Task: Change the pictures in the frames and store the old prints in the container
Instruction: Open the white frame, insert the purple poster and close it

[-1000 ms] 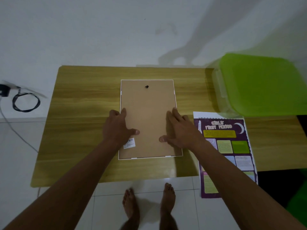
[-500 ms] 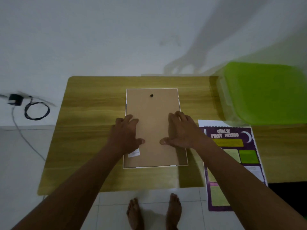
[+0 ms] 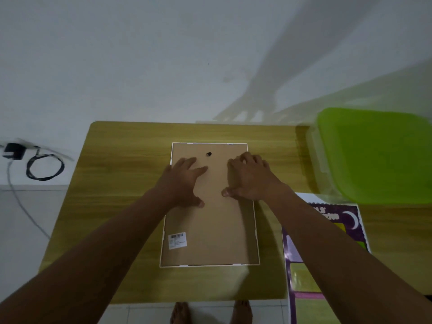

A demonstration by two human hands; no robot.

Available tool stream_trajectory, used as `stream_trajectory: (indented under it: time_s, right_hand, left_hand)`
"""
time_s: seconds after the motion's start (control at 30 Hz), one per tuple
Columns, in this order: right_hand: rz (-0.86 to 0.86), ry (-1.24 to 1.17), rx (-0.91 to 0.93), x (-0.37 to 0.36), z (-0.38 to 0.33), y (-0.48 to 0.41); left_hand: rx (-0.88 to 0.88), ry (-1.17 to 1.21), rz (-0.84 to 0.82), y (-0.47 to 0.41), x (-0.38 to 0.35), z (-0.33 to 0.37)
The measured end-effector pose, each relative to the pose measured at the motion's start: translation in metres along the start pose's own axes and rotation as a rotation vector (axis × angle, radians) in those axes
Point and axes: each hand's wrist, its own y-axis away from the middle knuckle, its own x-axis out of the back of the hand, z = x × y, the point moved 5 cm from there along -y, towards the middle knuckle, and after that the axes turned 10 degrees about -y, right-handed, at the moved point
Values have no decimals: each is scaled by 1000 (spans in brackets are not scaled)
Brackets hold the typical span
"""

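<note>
A white picture frame (image 3: 210, 230) lies face down in the middle of the wooden table (image 3: 121, 183), its brown backing board up, with a small black hanger near the top and a barcode sticker at lower left. My left hand (image 3: 184, 181) rests flat on the upper left of the backing, fingers spread. On the upper right lies my right hand (image 3: 251, 178), fingers reaching the frame's right edge. A purple poster print (image 3: 327, 230) sits to the right, partly under my right forearm. The container with a green lid (image 3: 378, 155) stands at the far right.
A black power adapter with a coiled cable (image 3: 35, 164) lies on the floor left of the table. A white wall runs behind the table. My bare feet show below the table's front edge.
Both hands have slid from the lower half of the backing board up to its upper part. The camera view has tilted, so the table sits lower in view.
</note>
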Motion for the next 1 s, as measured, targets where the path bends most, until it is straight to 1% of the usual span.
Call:
stream_trajectory:
  time_s: [0.03, 0.13, 0.23, 0.37, 0.57, 0.67, 0.83, 0.93, 1.0]
  right_hand:
    - [-11, -8, 6, -1, 1, -4]
    - [-65, -47, 22, -3, 1, -15]
    - [-96, -48, 28, -4, 4, -20]
    - [-109, -1, 57, -9, 8, -20]
    - [-26, -41, 80, -11, 8, -4]
    - [-5, -60, 74, -17, 9, 6]
    - [16, -80, 51, -19, 4, 12]
    - [42, -101, 22, -20, 1, 20]
    - [98, -109, -19, -21, 0, 29]
  left_hand:
    - [-2, -17, 14, -1, 0, -1]
    - [-11, -36, -92, -10, -6, -4]
    - [-30, -43, -112, -15, -7, -8]
    - [-27, -4, -83, -12, -11, -11]
    - [-58, -7, 5, 3, -11, -8]
    - [-68, 53, 16, 9, -15, -10]
    - [-75, 70, 14, 9, -14, -9]
    - [-30, 92, 49, 17, -11, -10]
    - [80, 162, 129, 31, -9, -13]
